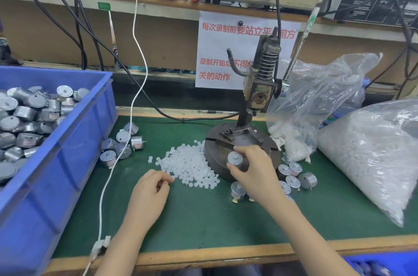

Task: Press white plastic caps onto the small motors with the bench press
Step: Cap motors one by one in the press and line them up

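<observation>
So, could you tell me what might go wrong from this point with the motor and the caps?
1. The right hand holds a small silver cylindrical motor at the front edge of the round dark metal press base, not under the ram; pressing there could skew the cap.
2. Its fingers wrap the motor, so they may get pinched if they remain.
3. The left hand pinches at the loose pile of small white plastic caps; a sweep could scatter them across the green mat.

Motor (235,159) in right hand (255,169)
</observation>
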A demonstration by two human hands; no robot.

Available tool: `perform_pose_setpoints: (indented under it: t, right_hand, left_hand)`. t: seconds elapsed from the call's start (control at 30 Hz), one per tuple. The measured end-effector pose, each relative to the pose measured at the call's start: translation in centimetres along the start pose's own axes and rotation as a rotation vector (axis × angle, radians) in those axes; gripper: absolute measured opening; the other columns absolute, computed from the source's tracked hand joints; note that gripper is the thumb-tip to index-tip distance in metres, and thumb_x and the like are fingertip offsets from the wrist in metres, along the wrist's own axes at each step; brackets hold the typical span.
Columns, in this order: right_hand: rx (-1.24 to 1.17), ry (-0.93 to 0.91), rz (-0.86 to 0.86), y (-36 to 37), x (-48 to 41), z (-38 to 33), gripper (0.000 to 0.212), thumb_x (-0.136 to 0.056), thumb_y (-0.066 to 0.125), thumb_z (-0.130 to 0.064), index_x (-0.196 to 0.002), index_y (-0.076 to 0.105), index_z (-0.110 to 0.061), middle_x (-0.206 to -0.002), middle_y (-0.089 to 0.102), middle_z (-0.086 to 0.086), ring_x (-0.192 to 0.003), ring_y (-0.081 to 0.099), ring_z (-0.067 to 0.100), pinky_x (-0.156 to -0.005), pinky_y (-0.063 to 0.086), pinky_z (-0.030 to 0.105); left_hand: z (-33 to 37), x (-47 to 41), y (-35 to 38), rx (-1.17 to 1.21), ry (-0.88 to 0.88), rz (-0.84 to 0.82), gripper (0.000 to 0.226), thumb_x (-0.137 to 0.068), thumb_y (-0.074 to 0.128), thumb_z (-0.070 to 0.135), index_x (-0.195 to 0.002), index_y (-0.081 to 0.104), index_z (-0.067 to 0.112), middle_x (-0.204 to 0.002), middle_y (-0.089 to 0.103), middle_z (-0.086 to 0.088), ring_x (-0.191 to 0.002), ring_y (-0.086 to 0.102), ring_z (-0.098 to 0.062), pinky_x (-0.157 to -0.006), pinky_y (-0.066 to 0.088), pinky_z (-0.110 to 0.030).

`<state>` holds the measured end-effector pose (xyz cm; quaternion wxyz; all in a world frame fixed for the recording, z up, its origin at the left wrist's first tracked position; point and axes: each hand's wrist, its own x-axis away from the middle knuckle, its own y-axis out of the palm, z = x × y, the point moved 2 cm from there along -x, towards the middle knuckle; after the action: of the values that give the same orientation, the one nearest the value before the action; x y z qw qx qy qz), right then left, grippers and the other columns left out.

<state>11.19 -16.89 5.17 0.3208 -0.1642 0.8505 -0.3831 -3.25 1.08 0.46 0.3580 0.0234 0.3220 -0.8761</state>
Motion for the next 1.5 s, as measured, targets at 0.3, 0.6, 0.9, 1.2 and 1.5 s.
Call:
perform_pose_setpoints:
  t: [0.3, 0.6, 0.9, 1.2, 1.5]
  right_hand:
    - [0.146, -0.3, -0.12, 1.3, 5.0, -0.2, 0.034, -0.069, 0.081, -0.025, -0.098, 0.069, -0.011, -0.088, 0.062, -0.001, -0.087, 0.061, 0.021, -0.104, 0.032, 0.045]
    - [0.245, -0.278, -0.036, 1.2, 5.2, 0.3, 0.036, -0.06, 0.086, -0.021, -0.092, 0.071, -0.012, -0.08, 0.062, -0.002, -0.079, 0.063, 0.023, -0.096, 0.041, 0.05]
    - [0.218, -0.259, 0.013, 0.9, 5.6, 0.4, 0.049, -0.064, 0.085, -0.022, -0.107, 0.067, -0.008, -0.094, 0.06, 0.006, -0.094, 0.051, 0.019, -0.097, 0.04, 0.042]
    - [-0.023, -0.311, -0.286, 6.0, 0.8, -7.6, 0.023, -0.091, 0.056, -0.019, -0.11, 0.064, -0.01, -0.106, 0.057, 0.006, -0.106, 0.049, 0.022, -0.088, 0.027, 0.017]
    - [0.274, -0.411, -0.39, 13.1, -6.6, -13.8, 0.04, -0.093, 0.046, -0.015, -0.131, 0.043, -0.005, -0.131, 0.044, 0.011, -0.119, 0.041, 0.028, -0.095, 0.037, 0.037]
  left_hand:
    - [0.1, 0.2, 0.0, 0.01, -0.014, 0.0, 0.04, -0.082, 0.054, -0.005, -0.067, 0.057, 0.032, -0.079, 0.053, 0.006, -0.066, 0.048, -0.005, -0.062, 0.034, -0.005]
    - [0.3, 0.3, -0.1, 0.031, -0.033, 0.003, 0.038, -0.082, 0.054, -0.003, -0.068, 0.057, 0.032, -0.079, 0.052, 0.009, -0.065, 0.048, -0.003, -0.063, 0.035, -0.003]
    - [-0.3, 0.0, 0.2, -0.144, 0.034, 0.07, 0.02, -0.083, 0.062, 0.008, -0.102, 0.065, 0.013, -0.093, 0.047, 0.004, -0.091, 0.043, -0.016, -0.081, 0.03, -0.02]
    - [-0.5, -0.1, 0.7, -0.27, 0.077, 0.047, 0.016, -0.086, 0.061, 0.023, -0.1, 0.065, 0.017, -0.096, 0.049, 0.007, -0.096, 0.043, -0.016, -0.08, 0.026, -0.022]
    - [-0.7, -0.4, 0.7, -0.259, 0.031, 0.068, 0.015, -0.086, 0.059, 0.022, -0.097, 0.062, 0.012, -0.103, 0.055, -0.004, -0.095, 0.044, -0.023, -0.082, 0.033, -0.03]
